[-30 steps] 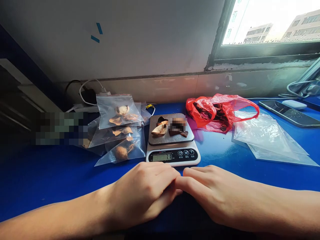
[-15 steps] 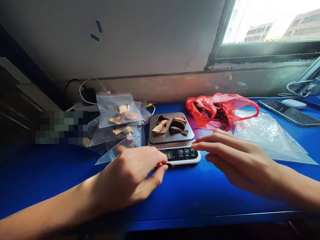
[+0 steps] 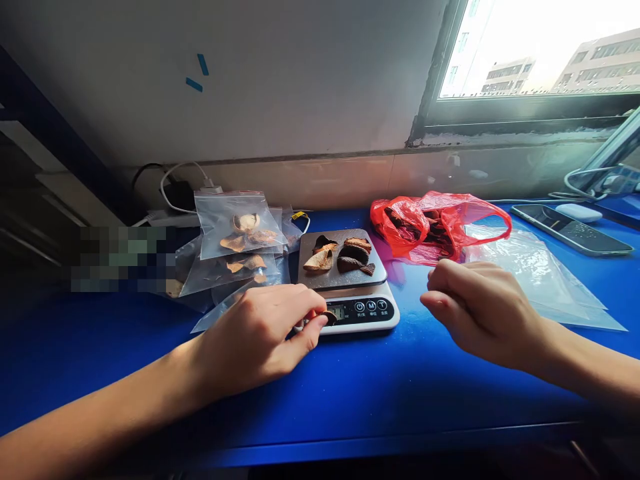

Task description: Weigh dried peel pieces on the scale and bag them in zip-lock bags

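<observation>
My left hand (image 3: 273,330) pinches a small dark piece of dried peel (image 3: 330,319) between thumb and fingers, just in front of the digital kitchen scale (image 3: 370,323). The fingers and the piece partly cover the scale's display. Several curled pieces of dried peel (image 3: 354,255), tan and dark brown, rest on the scale's metal plate. To the right of the scale, my right hand (image 3: 493,313) is curled into a loose fist above the blue table, and nothing shows in it. Behind that hand lies a red plastic bag (image 3: 480,207) with more dark dried peel inside.
Zip bags (image 3: 215,217) holding dried peel are stacked left of the scale. Flat clear bags (image 3: 550,280) lie at the right, with a phone (image 3: 570,230) and a white case (image 3: 579,213) behind. A power strip (image 3: 173,218) and cables run along the wall.
My right hand has drawn back from the scale's right edge, and its stretched fingers have curled in. My left hand, still pinching the dried peel, has shifted slightly left and up.
</observation>
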`<state>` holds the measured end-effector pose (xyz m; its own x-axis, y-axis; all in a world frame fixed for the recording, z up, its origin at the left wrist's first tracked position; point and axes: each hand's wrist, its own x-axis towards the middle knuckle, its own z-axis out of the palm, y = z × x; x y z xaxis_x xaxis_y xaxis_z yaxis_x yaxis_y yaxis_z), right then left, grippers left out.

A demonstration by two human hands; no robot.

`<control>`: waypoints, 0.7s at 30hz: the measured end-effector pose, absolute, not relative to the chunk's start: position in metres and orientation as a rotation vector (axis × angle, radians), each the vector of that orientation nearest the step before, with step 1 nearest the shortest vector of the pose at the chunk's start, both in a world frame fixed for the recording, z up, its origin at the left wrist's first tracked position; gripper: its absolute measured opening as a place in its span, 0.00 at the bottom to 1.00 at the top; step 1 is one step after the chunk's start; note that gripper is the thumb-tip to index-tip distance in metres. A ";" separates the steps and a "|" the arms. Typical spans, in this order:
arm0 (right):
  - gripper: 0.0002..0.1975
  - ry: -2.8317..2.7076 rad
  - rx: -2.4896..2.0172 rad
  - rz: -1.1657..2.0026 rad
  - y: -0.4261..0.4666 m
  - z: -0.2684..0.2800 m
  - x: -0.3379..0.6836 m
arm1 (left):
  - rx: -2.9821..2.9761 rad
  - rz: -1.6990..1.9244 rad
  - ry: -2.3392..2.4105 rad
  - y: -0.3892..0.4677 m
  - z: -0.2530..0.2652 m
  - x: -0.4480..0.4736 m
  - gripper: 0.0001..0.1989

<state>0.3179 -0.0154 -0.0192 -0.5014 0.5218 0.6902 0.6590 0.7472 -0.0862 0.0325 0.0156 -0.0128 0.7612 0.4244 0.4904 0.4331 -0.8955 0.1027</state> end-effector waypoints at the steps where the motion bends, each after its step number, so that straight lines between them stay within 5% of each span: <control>1: 0.17 -2.222 -0.881 -0.251 -0.016 -0.020 0.318 | -2.942 -0.807 -0.711 0.015 -0.013 0.033 0.07; 12: 0.20 -2.301 -0.821 -0.279 -0.019 -0.024 0.315 | -2.996 -0.849 -0.660 0.015 -0.015 0.033 0.07; 17: 0.03 -2.306 -0.861 -0.153 -0.030 -0.016 0.309 | -3.029 -0.872 -0.675 0.008 -0.015 0.036 0.07; 21: 0.15 -2.502 -0.754 0.074 -0.040 -0.012 0.300 | -3.091 -0.878 -0.740 0.000 -0.015 0.040 0.07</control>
<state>0.3002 -0.0405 -0.0116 -0.7091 0.5288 0.4664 0.5003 0.8434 -0.1957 0.0402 -0.0005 -0.0151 0.7590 0.4594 0.4614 0.3769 -0.8878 0.2640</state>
